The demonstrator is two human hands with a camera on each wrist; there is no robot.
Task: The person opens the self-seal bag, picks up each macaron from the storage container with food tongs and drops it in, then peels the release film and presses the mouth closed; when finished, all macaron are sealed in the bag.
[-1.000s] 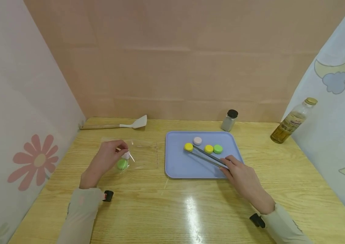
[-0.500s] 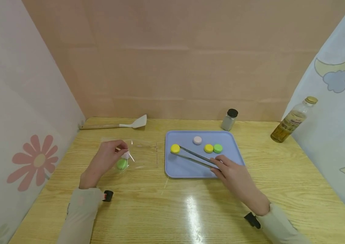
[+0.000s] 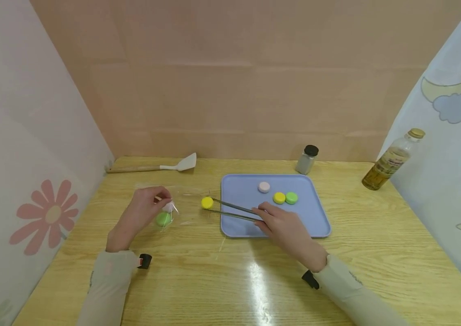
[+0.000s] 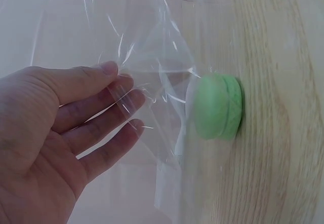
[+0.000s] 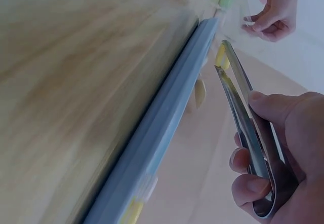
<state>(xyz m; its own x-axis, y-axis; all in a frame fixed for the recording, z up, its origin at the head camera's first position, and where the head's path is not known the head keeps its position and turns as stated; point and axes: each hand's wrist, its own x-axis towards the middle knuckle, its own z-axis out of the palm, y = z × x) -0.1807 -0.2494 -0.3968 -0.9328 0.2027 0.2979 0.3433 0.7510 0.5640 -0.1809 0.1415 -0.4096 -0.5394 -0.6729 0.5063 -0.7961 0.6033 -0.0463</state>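
Note:
My left hand pinches the upper film of a clear plastic bag between thumb and forefinger. Inside the bag lie a green macaron and a pale pink one, the latter partly hidden by the fingers. My right hand grips metal tongs, whose tips hold a yellow macaron. The tongs reach past the left rim of the blue tray, and the macaron is over the bag's right end. On the tray sit a pink macaron, a yellow macaron and a green macaron.
Behind the bag lies a white spatula with a wooden handle. A small black-lidded jar stands behind the tray. At the far right is a bottle of amber liquid. Walls enclose the table's back and sides.
My right hand has moved left with the tongs, carrying the yellow macaron from above the tray to the bag's right end. The left hand keeps its place on the bag.

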